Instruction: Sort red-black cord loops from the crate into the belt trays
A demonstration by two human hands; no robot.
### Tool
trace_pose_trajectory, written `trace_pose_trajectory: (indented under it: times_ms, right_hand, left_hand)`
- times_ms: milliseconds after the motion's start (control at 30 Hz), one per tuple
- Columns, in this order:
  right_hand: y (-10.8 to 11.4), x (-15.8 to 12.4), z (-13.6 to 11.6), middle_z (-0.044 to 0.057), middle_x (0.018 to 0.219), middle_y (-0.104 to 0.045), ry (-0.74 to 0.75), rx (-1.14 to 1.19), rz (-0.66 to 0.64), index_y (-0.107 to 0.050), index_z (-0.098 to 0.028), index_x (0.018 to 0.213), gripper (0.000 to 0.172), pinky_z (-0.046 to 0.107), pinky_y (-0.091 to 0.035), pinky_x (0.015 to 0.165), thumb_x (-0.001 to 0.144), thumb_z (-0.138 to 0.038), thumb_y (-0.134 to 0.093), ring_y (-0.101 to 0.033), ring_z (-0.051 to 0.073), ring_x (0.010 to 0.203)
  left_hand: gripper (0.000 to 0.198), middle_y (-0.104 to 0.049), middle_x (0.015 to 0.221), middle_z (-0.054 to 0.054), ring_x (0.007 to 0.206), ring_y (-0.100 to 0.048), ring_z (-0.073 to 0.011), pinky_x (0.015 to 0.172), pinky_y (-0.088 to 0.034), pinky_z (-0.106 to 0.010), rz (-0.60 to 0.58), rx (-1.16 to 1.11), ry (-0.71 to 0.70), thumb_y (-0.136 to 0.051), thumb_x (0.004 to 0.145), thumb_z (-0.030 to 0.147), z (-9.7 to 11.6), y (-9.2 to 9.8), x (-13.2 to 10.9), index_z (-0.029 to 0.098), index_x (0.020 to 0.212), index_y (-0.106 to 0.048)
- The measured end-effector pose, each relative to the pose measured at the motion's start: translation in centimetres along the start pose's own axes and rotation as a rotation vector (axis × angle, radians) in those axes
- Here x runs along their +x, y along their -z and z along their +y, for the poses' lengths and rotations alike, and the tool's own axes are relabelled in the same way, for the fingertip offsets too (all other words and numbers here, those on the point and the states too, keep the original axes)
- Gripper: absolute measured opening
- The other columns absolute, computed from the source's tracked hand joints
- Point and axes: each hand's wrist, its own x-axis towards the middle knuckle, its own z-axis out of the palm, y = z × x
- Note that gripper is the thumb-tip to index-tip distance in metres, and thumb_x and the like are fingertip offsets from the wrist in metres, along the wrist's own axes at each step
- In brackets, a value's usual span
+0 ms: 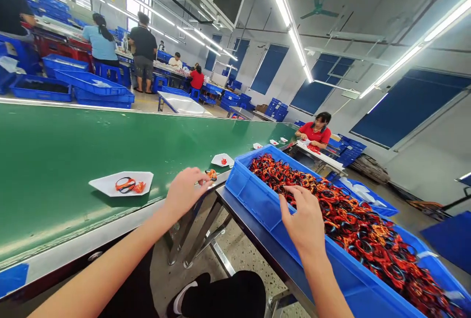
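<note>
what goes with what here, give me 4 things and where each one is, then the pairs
Things:
1. left hand
2. right hand
3. white plate
4. blue plastic crate

Places:
a. lying on the green conveyor belt
b. standing on the dark blue table beside the belt
c. at the small orange bundle near the belt's edge
d. with its fingers over the heap of red, orange and black bands

Pairs: 1-c, 2-d, 3-a, 4-b
</note>
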Motion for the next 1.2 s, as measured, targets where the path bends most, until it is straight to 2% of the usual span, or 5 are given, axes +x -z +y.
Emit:
trace_pose_trajectory:
  times_ms: [267, 533, 733, 933, 1200]
  right_hand:
    - [-2.1, -2.4, 1.0, 0.008, 0.091, -0.066, 0.003, -0.317, -0.130, -0.059, -0.015, 0.110, 0.027, 0.035, -0.035, 0.077, 0.093, -0.029, -0.043, -0.056, 0.022, 0.085]
    - [-2.3, -2.2, 0.8, 0.007, 0.085, -0.065, -0.025, -0.274, -0.068, -0.061, -0.016, 0.108, 0.025, 0.033, -0.031, 0.074, 0.092, -0.022, -0.043, -0.055, 0.021, 0.082]
    - [-2.6, -2.2, 0.5, 0.007, 0.084, -0.064, -0.055, -0.279, -0.071, -0.060, -0.017, 0.109, 0.025, 0.034, -0.030, 0.074, 0.093, -0.022, -0.041, -0.053, 0.020, 0.081]
    - [-2.4, -2.1, 0.0, 0.007, 0.085, -0.063, -0.094, -0.249, -0.077, -0.059, -0.017, 0.109, 0.024, 0.035, -0.030, 0.074, 0.093, -0.020, -0.041, -0.052, 0.020, 0.081]
    - [-2.9, -1.9, -0.4, 0.006, 0.085, -0.060, -0.176, -0.194, -0.078, -0.054, -0.018, 0.113, 0.025, 0.036, -0.033, 0.073, 0.091, -0.018, -0.042, -0.051, 0.021, 0.082]
  left_hand:
    - [0.023, -0.065, 0.083, -0.009, 0.088, -0.052, -0.0251, 0.076, -0.032, -0.037, -0.092, 0.398, -0.128, -0.053, 0.082, 0.034, -2.6, -5.0, 10.7, 0.021, 0.077, -0.072]
    - [0.031, -0.066, 0.086, -0.009, 0.084, -0.053, -0.0244, 0.071, -0.036, -0.035, -0.096, 0.376, -0.144, -0.049, 0.082, 0.043, -4.4, -6.2, 14.0, 0.022, 0.079, -0.072]
    - [0.035, -0.061, 0.100, -0.007, 0.097, -0.050, -0.0221, 0.089, -0.037, -0.035, 0.006, 0.234, -0.287, -0.038, 0.088, 0.041, 2.6, -6.6, 16.1, 0.020, 0.099, -0.064]
    - [0.042, -0.056, 0.114, -0.009, 0.108, -0.050, -0.0226, 0.097, -0.037, -0.035, -0.428, 0.054, -0.621, -0.057, 0.075, 0.026, 10.3, -11.2, 17.6, 0.019, 0.116, -0.056]
    - [0.074, -0.052, 0.128, -0.010, 0.105, -0.058, -0.0235, 0.088, -0.045, -0.030, -0.694, 0.090, -0.723, -0.062, 0.053, 0.007, 13.4, -18.5, 18.8, 0.022, 0.125, -0.052]
